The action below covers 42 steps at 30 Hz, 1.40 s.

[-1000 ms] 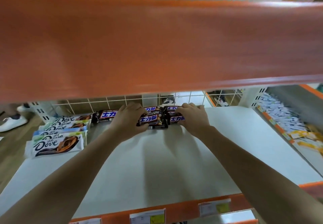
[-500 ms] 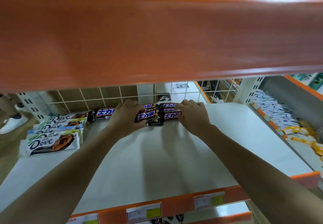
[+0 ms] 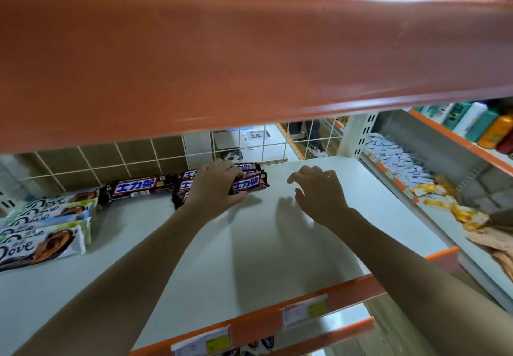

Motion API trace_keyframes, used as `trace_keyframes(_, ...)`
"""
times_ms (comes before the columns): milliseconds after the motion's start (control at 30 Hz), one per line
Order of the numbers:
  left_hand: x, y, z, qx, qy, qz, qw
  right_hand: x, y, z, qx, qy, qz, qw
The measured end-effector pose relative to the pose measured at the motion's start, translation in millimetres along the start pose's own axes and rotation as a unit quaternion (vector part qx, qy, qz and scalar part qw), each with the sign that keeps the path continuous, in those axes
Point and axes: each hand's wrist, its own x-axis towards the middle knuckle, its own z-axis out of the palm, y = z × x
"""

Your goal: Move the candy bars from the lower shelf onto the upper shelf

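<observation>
My left hand [image 3: 215, 186] lies palm-down on a cluster of brown candy bars [image 3: 248, 183] at the back of the white lower shelf [image 3: 249, 258], fingers curled over the top bars and the thumb tucked under the near edge of the front one: a grip on the bundle. My right hand [image 3: 319, 191] hovers just off the shelf at 3 o'clock from the cluster, apart from it, fingers spread and loosely bent, holding nothing.

The cluster sits at about 12 o'clock on the shelf, close to the wire-grid back panel [image 3: 111, 161]. One more brown bar [image 3: 138, 187] lies alone, flat, at 9 o'clock from the cluster, its end just beside it. Within the cluster I can make out at least four wrappers; the hand covers part, so the exact count cannot be told.

At 9 to 8 o'clock, a stack of Dove bars [image 3: 41, 233] lies overlapped like shingles; four or five show, the rearmost blurred.

The orange edge of the upper shelf [image 3: 249, 64] fills the top of the view, hanging over the lower shelf and hiding its own surface. Two price labels [image 3: 304, 310] are fixed to the orange front lip of the lower shelf. At 3 o'clock, a neighbouring bay holds a heap of small white and yellow packets [image 3: 397, 158].
</observation>
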Motion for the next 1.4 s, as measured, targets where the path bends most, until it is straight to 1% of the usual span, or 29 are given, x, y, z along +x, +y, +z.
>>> trace_keyframes(233, -0.1, 6.5, 7.9, 0.016, -0.030, -0.035, 0.999, -6.8, 2.2, 1.1, 0.003, 0.004, -0.005, 1.000)
trace_keyframes(500, -0.5, 5.2, 6.0, 0.014, -0.021, -0.028, 0.999, -6.0, -0.4, 0.8, 0.002, -0.005, -0.003, 1.000)
trace_keyframes(600, -2.6, 4.7, 6.4, 0.015, -0.030, -0.024, 0.999, -8.0, -1.1, 1.4, 0.003, -0.010, -0.003, 1.000)
trace_keyframes(800, -5.6, 9.1, 5.2, 0.033, -0.040, -0.033, 0.998, -15.7, -0.6, -1.7, 0.001, -0.021, -0.003, 1.000)
trace_keyframes(1067, -23.9, 16.7, -10.2, 0.022, -0.023, -0.049, 0.998, -32.8, -1.2, -12.4, -0.001, -0.034, -0.005, 0.999)
trace_keyframes(1200, -39.9, 19.6, -22.0, 0.028, -0.018, -0.074, 0.997, -44.0, -7.7, -17.8, 0.010, -0.049, -0.017, 0.999)
trace_keyframes(1267, -49.3, 22.3, -28.4, 0.029, -0.028, -0.092, 0.995, -50.1, -12.5, -19.7, 0.018, -0.055, -0.023, 0.998)
trace_keyframes(1400, -75.8, 27.0, -37.5, 0.009, -0.024, -0.126, 0.992, -62.1, -22.0, -23.1, 0.022, -0.065, -0.035, 0.997)
